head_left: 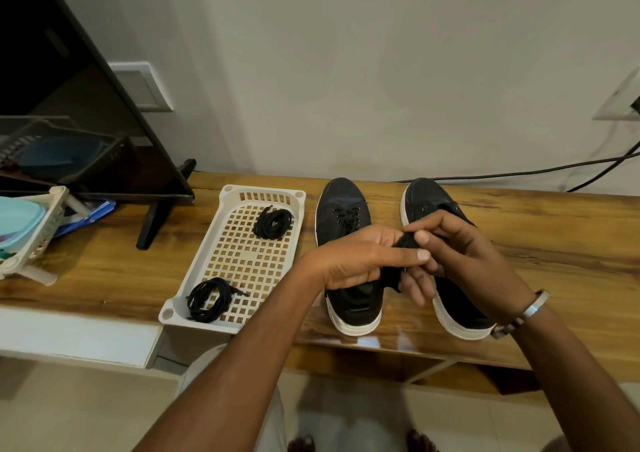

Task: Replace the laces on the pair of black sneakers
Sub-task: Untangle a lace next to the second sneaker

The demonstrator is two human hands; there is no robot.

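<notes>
Two black sneakers with white soles stand side by side on the wooden shelf, toes toward the wall. The left sneaker [341, 209] shows black laces in its eyelets. The right sneaker [427, 199] is partly hidden by my hands. My left hand [360, 261] and my right hand [460, 254] meet above the shoes and both pinch a bunched black lace [394, 271]. A white perforated tray [242, 268] to the left holds two coiled black laces, one at the far end [272, 223] and one at the near end [209, 299].
A black monitor [86, 105] on a stand fills the back left. A white rack with a light blue item [24, 230] sits at the far left. Black cables [554, 171] run along the wall at the back right. The wooden shelf [554, 237] ends close to my body.
</notes>
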